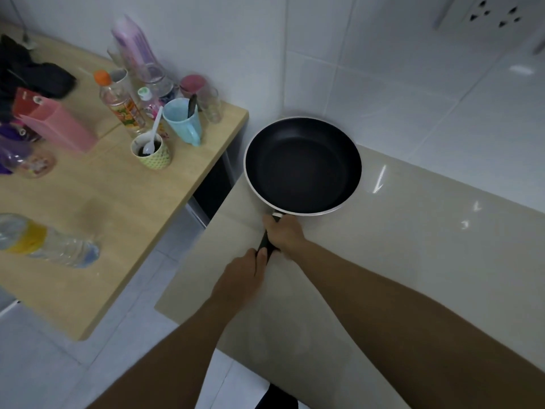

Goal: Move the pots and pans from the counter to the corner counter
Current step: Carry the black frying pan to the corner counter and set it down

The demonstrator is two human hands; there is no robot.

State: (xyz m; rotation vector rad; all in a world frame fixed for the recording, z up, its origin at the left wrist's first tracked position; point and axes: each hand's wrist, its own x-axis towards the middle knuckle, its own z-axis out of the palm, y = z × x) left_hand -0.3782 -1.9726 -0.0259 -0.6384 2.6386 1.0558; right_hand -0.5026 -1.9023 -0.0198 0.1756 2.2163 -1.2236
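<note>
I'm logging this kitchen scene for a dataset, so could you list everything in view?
frying pan: one, black with pale rim, at the beige counter's corner
beige counter: one, against white tiled walls
wooden table: one, light wood, left
blue mug: one, holding a dark utensil, table's far edge
green cup: one, with white spoon, beside the mug
orange-capped bottle: one, clear, behind the cup
lying bottle: one, clear with yellow label, table's near side
pink bag: one, table's left
wall socket: one, white, upper right
left hand: fingers on handle's end
right hand: gripping handle near pan
</note>
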